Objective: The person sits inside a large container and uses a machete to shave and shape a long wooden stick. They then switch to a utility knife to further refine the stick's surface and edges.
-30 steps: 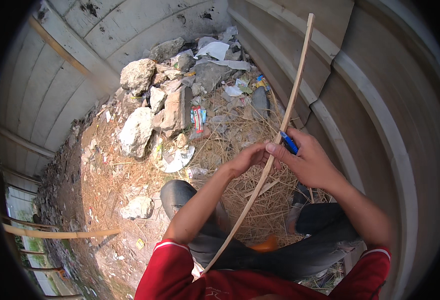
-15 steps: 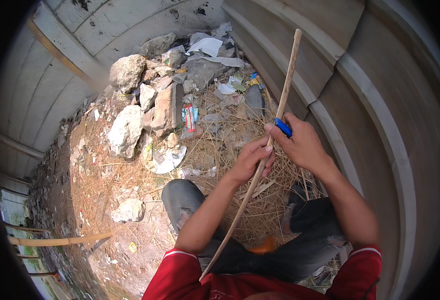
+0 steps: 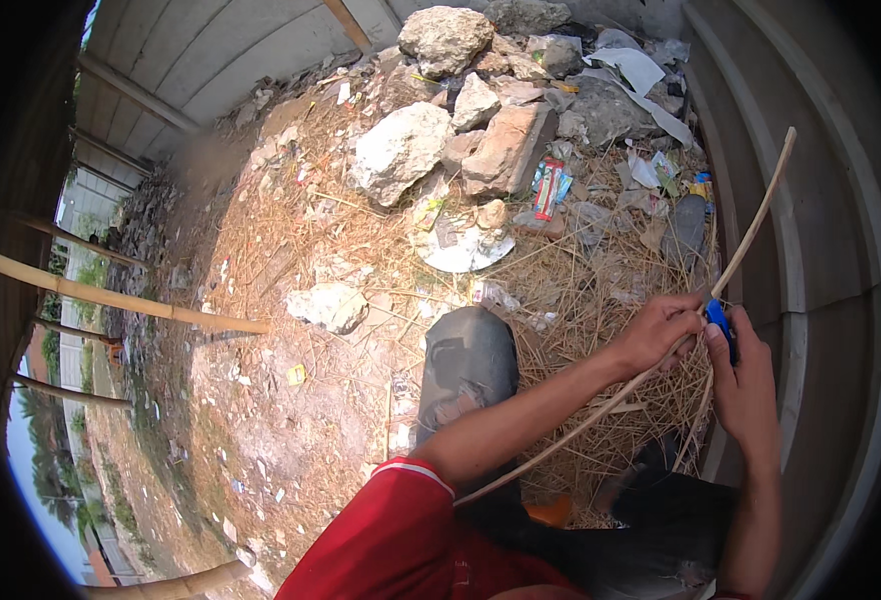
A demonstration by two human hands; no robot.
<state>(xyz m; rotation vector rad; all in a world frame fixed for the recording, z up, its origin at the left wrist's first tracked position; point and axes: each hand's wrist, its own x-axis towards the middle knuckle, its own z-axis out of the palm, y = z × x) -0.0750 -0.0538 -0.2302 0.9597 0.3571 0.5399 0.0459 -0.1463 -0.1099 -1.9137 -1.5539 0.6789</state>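
Note:
My left hand [image 3: 658,330] grips a long thin pale cane [image 3: 755,225] that runs from my lap up and to the right, along the grey wall. My right hand [image 3: 746,385] sits just right of it, closed on a small blue-handled tool [image 3: 720,322] pressed against the cane where the two hands meet. A thin strip [image 3: 699,425] curls down from that spot. Under both hands lies a heap of dry shavings [image 3: 601,330]. My grey-trousered knee [image 3: 468,365] is to the left.
Large stones and a broken brick [image 3: 461,140] lie piled ahead with litter, wrappers and a white lid [image 3: 466,250]. A corrugated grey wall [image 3: 821,250] closes the right side. Bamboo poles [image 3: 121,298] stand at the left over bare dirt.
The view has swung left and down. Both hands with the cane now sit lower and further right. The cane tilts more to the right.

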